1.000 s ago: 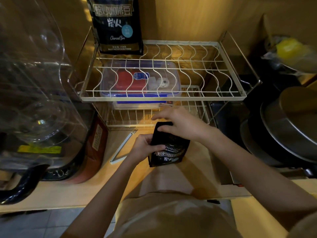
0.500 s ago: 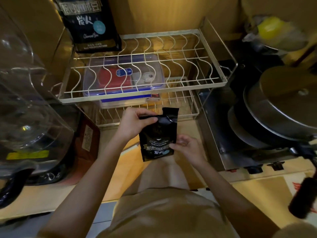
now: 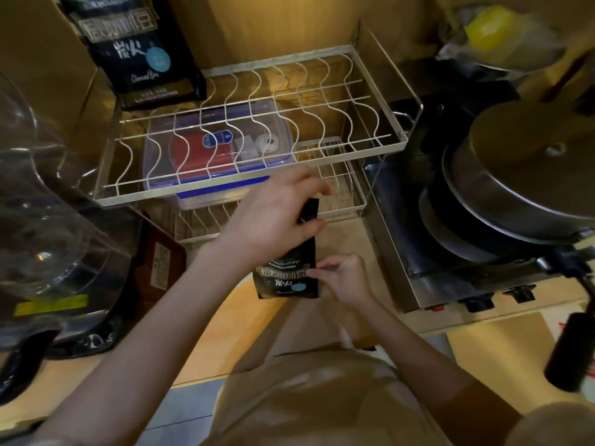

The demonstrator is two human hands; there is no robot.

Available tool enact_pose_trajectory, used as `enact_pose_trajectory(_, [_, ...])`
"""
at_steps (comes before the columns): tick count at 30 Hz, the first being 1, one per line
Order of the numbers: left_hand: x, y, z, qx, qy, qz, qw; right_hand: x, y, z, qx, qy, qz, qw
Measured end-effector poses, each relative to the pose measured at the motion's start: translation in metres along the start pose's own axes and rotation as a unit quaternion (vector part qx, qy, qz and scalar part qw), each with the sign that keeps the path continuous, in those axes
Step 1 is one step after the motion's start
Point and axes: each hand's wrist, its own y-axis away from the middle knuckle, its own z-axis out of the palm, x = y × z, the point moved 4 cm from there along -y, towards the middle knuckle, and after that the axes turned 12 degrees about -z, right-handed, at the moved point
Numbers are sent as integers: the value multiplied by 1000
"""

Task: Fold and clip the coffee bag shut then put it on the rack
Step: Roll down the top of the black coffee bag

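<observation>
A small black coffee bag (image 3: 287,273) with white and gold lettering stands upright on the wooden counter, in front of the white wire rack (image 3: 225,196). My left hand (image 3: 273,214) grips the bag's top edge from above, covering most of the upper half. My right hand (image 3: 341,276) pinches the bag's right side near its lower label. No clip shows in either hand. A larger black coffee bag (image 3: 141,53) stands on the rack's top shelf at the back left.
A clear lidded box (image 3: 219,149) with red contents sits on the rack's lower shelf. A large clear jug (image 3: 42,201) fills the left side. Stacked steel pans (image 3: 515,188) rest on a stove at the right. A black handle (image 3: 570,349) juts out at the lower right.
My hands swapped places on the small bag: the left went from its side to its top, the right from its top to its lower right side. The view shifted left and down.
</observation>
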Motion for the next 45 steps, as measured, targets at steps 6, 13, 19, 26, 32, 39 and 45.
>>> enact_pose_trajectory(6, [-18,-26,48,-152,-168,5,974,-8,5,5,-21,52,-55,997])
enact_pose_trajectory(13, [-54,-7,35,-192,-35,-34,980,-11,16,7,-21,75,-127,989])
enact_pose_trajectory(19, [-61,3,35,-144,29,-15,989,-2,18,8,-59,82,-91,991])
enact_pose_trajectory(26, [-57,10,38,-94,47,-21,994,8,25,11,-9,115,-69,991])
enact_pose_trajectory(32, [-55,19,40,-102,60,-28,993,14,26,7,-79,59,-40,994])
enact_pose_trajectory(39, [-69,17,29,-120,84,-19,989,2,-2,-3,-98,18,-22,995])
enact_pose_trajectory(45, [-74,19,31,-115,126,-33,985,-6,-11,10,-184,133,-96,969])
